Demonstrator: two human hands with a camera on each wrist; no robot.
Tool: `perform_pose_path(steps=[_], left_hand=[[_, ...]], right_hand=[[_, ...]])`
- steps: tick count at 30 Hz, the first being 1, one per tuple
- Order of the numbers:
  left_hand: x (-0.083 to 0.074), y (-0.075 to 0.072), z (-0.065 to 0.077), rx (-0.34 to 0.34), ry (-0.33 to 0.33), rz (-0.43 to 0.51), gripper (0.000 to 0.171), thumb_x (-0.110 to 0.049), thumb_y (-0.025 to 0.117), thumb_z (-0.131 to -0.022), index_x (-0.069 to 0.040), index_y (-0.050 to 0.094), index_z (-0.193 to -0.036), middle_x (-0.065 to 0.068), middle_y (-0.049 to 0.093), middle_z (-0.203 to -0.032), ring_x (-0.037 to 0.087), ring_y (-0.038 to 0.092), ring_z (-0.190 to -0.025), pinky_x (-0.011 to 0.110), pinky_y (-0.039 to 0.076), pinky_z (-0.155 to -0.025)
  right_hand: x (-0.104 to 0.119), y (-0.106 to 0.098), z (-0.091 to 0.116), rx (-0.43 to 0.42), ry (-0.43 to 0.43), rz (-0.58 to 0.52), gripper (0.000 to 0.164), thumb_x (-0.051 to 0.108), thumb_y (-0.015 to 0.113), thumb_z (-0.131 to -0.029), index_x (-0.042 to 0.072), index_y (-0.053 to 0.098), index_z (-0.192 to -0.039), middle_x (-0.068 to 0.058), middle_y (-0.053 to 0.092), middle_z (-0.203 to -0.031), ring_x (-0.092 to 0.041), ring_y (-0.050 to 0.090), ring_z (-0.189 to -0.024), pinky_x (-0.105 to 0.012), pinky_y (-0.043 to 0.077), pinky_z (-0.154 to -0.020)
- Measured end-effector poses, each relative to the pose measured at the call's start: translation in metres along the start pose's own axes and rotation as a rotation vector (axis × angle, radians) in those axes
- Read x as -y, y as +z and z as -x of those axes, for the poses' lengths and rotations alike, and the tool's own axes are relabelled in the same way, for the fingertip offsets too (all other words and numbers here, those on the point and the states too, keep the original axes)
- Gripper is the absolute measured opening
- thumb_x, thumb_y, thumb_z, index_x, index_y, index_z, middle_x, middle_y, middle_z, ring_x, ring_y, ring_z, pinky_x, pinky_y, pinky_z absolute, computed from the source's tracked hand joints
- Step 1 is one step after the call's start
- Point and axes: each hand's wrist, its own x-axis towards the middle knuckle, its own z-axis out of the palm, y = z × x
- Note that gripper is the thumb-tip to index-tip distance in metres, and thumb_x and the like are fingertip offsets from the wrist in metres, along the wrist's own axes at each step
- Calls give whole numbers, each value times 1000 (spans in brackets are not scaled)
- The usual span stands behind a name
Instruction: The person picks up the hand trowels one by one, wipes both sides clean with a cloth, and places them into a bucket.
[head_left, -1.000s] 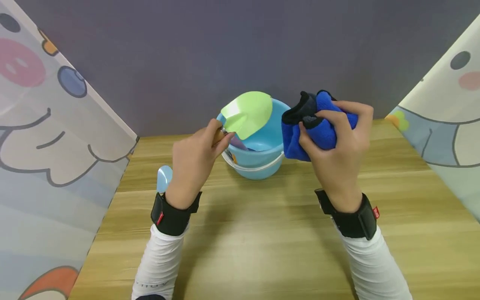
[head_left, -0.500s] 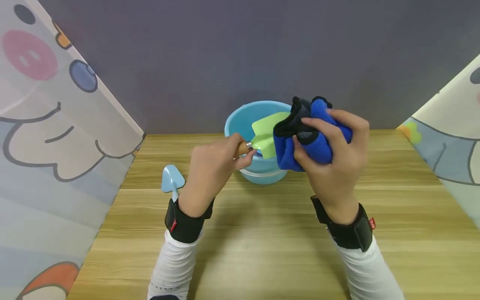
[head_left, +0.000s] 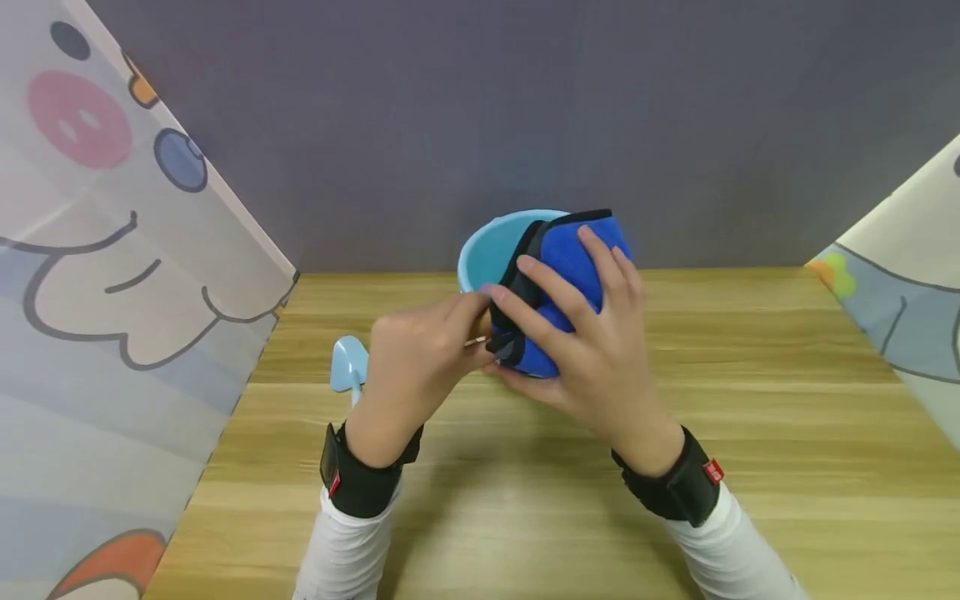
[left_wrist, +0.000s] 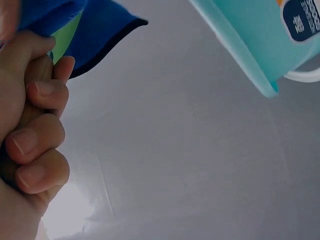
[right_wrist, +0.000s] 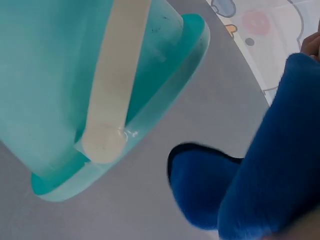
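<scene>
Nearby, small shovel (head_left: pixel 347 365), bucket (head_left: pixel 483 257) partly behind blue cloth (head_left: pixel 566 254), hands (head_left: pixel 420 354) (head_left: pixel 600 354) gripping cloth (right), wooden handle (head_left: pixel 479 327) (left).

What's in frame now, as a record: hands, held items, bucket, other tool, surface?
left_hand: left hand grips brown handle
right_hand: right hand holds blue cloth, black-edged
green_blade: green blade shows between cloth folds
bucket: light-blue bucket, upright, partly hidden by cloth
other_tool: small pale-blue shovel, lying left of left hand
surface: wood-grain table

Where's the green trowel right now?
In the left hand, upper left of the left wrist view: the green trowel shows between parts of the blue cloth.
</scene>
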Motion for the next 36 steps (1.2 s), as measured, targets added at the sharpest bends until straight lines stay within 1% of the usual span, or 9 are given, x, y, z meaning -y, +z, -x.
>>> perform_pose_path(steps=[4, 6, 8, 12, 18, 22, 25, 31, 36], left_hand=[[0, -5, 2, 5, -4, -7, 38, -42, 83, -83, -10, 62, -85, -6, 54, -59, 7, 48, -44, 25, 31, -39], [-1, -5, 1, -7, 3, -1, 36, -39, 82, -85, -10, 62, -85, -6, 53, -58, 7, 46, -43, 25, 29, -39], [-1, -5, -1, -13, 12, 7, 32, -35, 82, -86, -9, 63, -86, -6, 52, -57, 7, 44, -42, 25, 27, -39], [0, -6, -4, -20, 24, 21, 34, -37, 83, -84, -9, 64, -88, -6, 52, -55, 6, 40, -40, 25, 26, -38], [3, -10, -5, -7, 39, 22, 26, -31, 78, -89, -8, 66, -89, -5, 46, -53, 6, 34, -40, 25, 23, -39], [5, -12, -5, -5, 33, 39, 28, -33, 78, -89, -8, 66, -88, -4, 47, -53, 7, 35, -41, 25, 24, -39], [5, -13, -4, -3, 33, 54, 31, -36, 80, -88, -7, 69, -92, -4, 49, -54, 7, 36, -41, 25, 25, -39], [4, -12, -4, -5, 61, 46, 34, -37, 79, -89, -7, 70, -103, -4, 50, -55, 7, 37, -41, 25, 28, -39], [5, -15, -6, -21, 76, 31, 34, -36, 78, -90, -7, 69, -105, -4, 49, -54, 7, 37, -40, 25, 27, -38]], right_hand=[[-2, -1, 4, 88, -33, 0, 72, 54, 85, -75, 27, 60, -137, -6, 57, -144, -52, 34, -145, -71, 25, -116], [-4, -2, 4, 82, -33, 3, 80, 48, 93, -67, 27, 60, -137, -6, 57, -143, -52, 35, -145, -71, 26, -116], [-6, -2, 4, 57, -31, 5, 83, 44, 96, -62, 26, 61, -135, -6, 58, -142, -51, 36, -144, -70, 27, -115], [-9, -1, 4, 7, -21, -16, 76, 39, 96, -65, 26, 65, -132, -6, 61, -140, -48, 39, -144, -67, 30, -114], [-11, 1, 0, -81, -3, -112, 45, 43, 82, -82, 27, 71, -123, -4, 68, -130, -41, 44, -141, -65, 33, -110], [-11, 0, -4, -113, 17, -178, 36, 47, 76, -88, 25, 74, -118, -4, 70, -127, -39, 45, -140, -63, 33, -111], [-11, -1, -4, -109, 34, -215, 37, 45, 77, -86, 24, 75, -116, -5, 69, -127, -39, 44, -140, -62, 32, -112], [-16, -6, -3, -29, 101, -272, 52, 30, 88, -71, 20, 72, -120, -10, 64, -135, -45, 39, -140, -61, 30, -116], [-17, -8, -4, -28, 149, -287, 57, 23, 89, -67, 19, 71, -121, -11, 62, -136, -48, 38, -137, -61, 33, -115]])
